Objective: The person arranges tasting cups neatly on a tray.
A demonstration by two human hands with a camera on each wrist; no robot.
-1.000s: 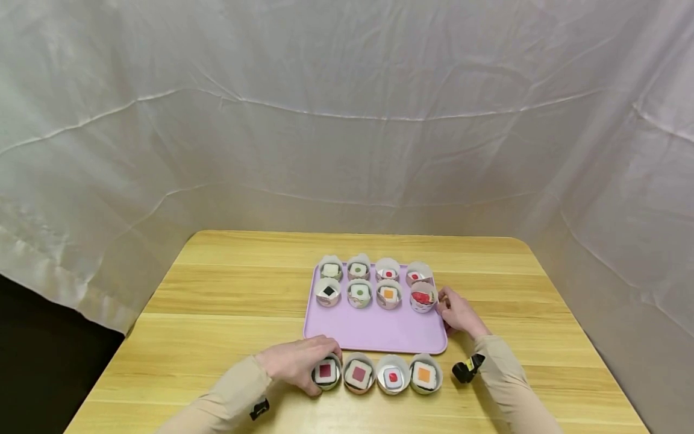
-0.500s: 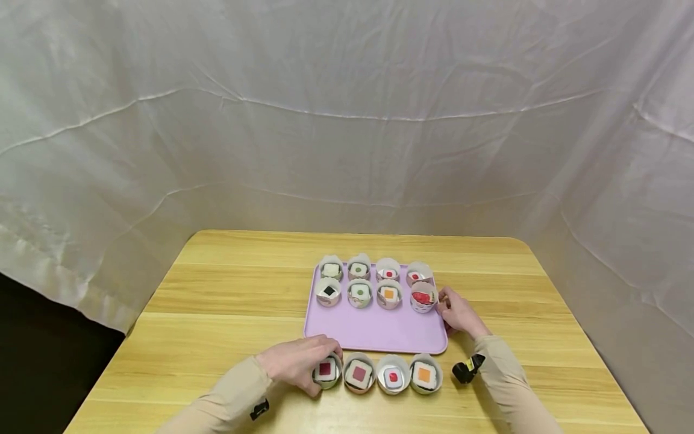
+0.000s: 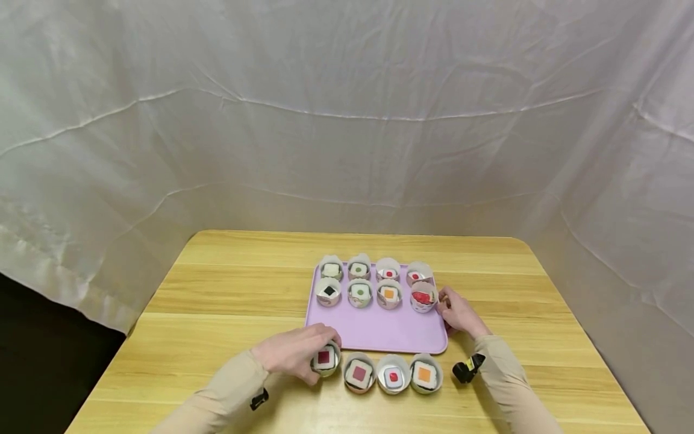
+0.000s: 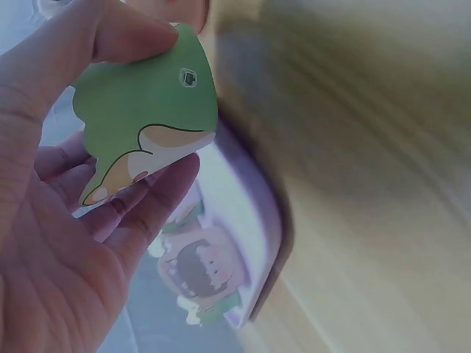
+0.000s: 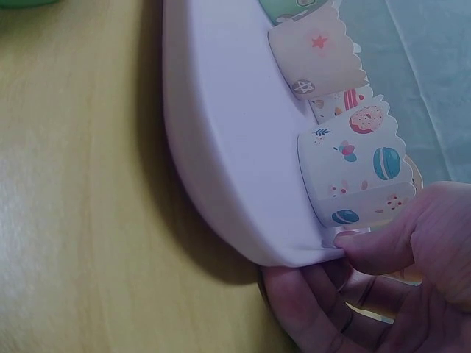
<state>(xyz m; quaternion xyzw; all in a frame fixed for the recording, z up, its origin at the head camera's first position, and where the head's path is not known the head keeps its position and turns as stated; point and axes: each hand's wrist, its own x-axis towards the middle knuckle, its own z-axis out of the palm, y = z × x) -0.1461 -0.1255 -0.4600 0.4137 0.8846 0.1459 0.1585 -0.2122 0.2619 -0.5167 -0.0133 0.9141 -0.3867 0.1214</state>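
My left hand (image 3: 298, 354) grips a green paper baking cup (image 4: 147, 103) with an orange-and-white animal print, thumb on one side and fingers on the other. A white sushi-like piece (image 3: 323, 357) with a dark red square centre sits inside that cup. The cup is at the front left corner of the lilac tray (image 3: 374, 331). On the tray's right side, my right hand (image 3: 459, 314) pinches the rim, with the thumb on top and fingers below. Close to that thumb stands a white cup (image 5: 353, 165) with macaron prints, holding a red-topped piece.
Two rows of filled paper cups, among them a cup with an orange-centred piece (image 3: 389, 295), stand on the tray's rear half. Three more filled cups, one with a pinkish-red square (image 3: 359, 375), line up on the wooden table (image 3: 217, 295) before the tray. Pale curtains (image 3: 347, 150) surround the table.
My left hand has raised the green cup and moved it slightly away from me, opening a gap to the neighbouring cup. The right hand and tray have stayed in place.
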